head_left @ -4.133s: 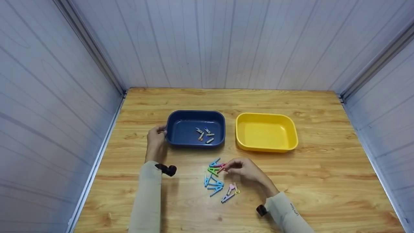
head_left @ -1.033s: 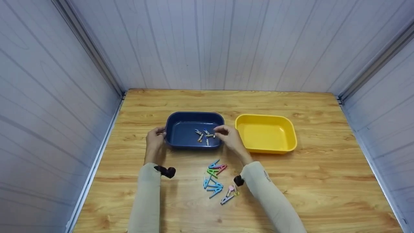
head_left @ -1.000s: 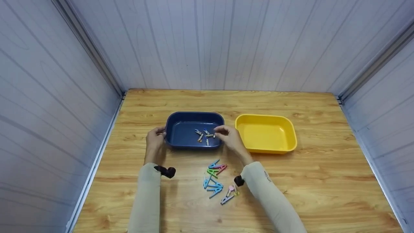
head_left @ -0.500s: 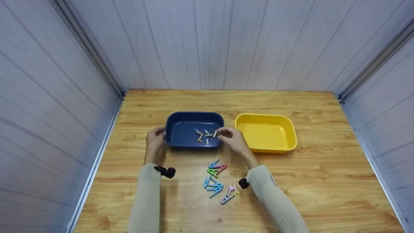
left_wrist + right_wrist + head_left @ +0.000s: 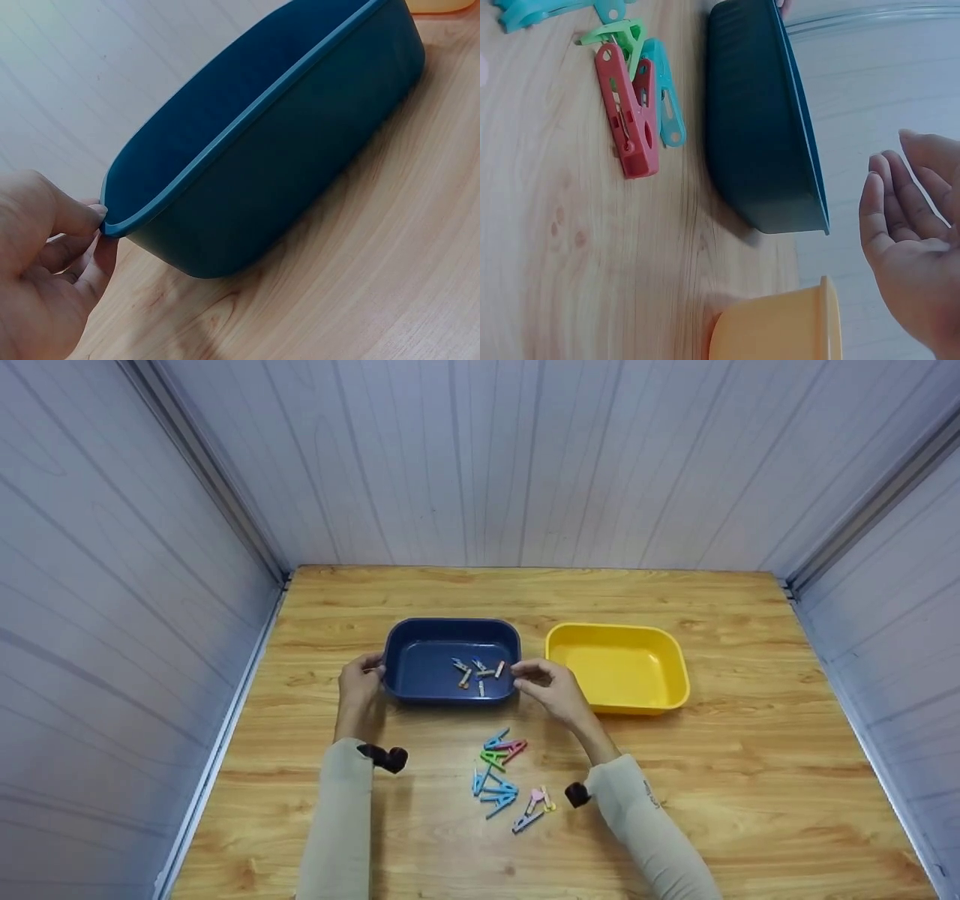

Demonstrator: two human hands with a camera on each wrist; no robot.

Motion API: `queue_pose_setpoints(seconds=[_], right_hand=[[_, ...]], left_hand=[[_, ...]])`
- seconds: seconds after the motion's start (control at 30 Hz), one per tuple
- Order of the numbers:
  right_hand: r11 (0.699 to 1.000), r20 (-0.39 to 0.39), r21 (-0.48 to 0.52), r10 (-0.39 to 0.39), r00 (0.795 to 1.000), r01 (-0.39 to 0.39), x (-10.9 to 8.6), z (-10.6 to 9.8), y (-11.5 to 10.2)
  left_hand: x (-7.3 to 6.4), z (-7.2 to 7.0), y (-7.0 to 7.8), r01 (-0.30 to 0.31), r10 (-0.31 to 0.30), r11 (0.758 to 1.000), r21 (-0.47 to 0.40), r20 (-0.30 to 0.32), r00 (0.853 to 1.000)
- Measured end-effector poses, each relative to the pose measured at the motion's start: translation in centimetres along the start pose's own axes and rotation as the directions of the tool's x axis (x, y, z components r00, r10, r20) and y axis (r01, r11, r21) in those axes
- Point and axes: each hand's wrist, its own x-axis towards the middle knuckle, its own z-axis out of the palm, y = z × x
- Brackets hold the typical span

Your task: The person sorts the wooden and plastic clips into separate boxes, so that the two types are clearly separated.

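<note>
My left hand (image 5: 358, 688) pinches the left rim of a dark blue plastic bin (image 5: 450, 699); the left wrist view shows thumb and fingertips on that rim. Several small wooden clothespins (image 5: 481, 688) lie in the bin's right half. Just off its right rim is my right hand (image 5: 561, 694), fingers relaxed and a gap between thumb and fingertips; nothing shows in it in the right wrist view. Below the bin lie larger plastic clothespins: a red one (image 5: 627, 112), a green one (image 5: 493, 759), and several blue ones (image 5: 499, 802).
A yellow bin (image 5: 616, 709) stands right of the blue one, with my right hand over its near left corner. A lilac clothespin (image 5: 527, 821) and small pink (image 5: 535, 796) and yellow (image 5: 549, 802) ones lie toward the front. White panels (image 5: 480, 465) enclose the wooden table (image 5: 750, 780).
My right hand went from the red clothespin into the blue bin, let go of a small wooden clothespin at its right end, and drew back rightward past the rim. The left hand stayed.
</note>
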Motion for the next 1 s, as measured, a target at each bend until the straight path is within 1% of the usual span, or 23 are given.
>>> queue_pose_setpoints(seconds=[0.1, 0.17, 0.4, 0.53, 0.7, 0.77, 1.0], right_hand=[[1.0, 0.015, 0.004, -0.005, 1.0, 0.005, -0.7, 0.0, -0.2], [1.0, 0.021, 0.005, -0.01, 1.0, 0.01, -1.1, 0.1, -0.1], [0.999, 0.056, 0.022, -0.024, 0.998, 0.023, -2.3, 0.0, 0.2], [1.0, 0.084, 0.016, -0.012, 0.996, 0.011, -3.0, -0.2, 0.3], [1.0, 0.108, 0.0, 0.003, 0.994, -0.003, -4.0, -0.5, 0.5], [1.0, 0.12, -0.003, 0.014, 0.993, -0.014, -4.4, -0.7, 0.7], [0.999, 0.158, 0.0, 0.054, 0.986, -0.054, -5.6, -1.1, 1.4]], left_hand=[[0.0, 0.0, 0.1, 0.003, -0.003, 1.0, -0.02, 0.0, 1.0], [0.0, 0.0, 0.1, 0.004, -0.004, 1.0, -0.018, 0.001, 1.0], [0.2, -0.1, -0.1, -0.022, 0.022, 0.995, 0.094, 0.0, 1.0], [0.2, -0.1, -0.1, -0.006, 0.006, 0.998, 0.063, -0.002, 1.0], [0.2, 0.1, 0.0, 0.019, -0.019, 1.0, -0.024, -0.003, 1.0], [0.1, 0.1, 0.1, 0.023, -0.023, 0.999, -0.044, -0.003, 1.0], [0.0, 0.0, 0.2, 0.05, -0.05, 0.997, -0.053, -0.001, 0.999]])
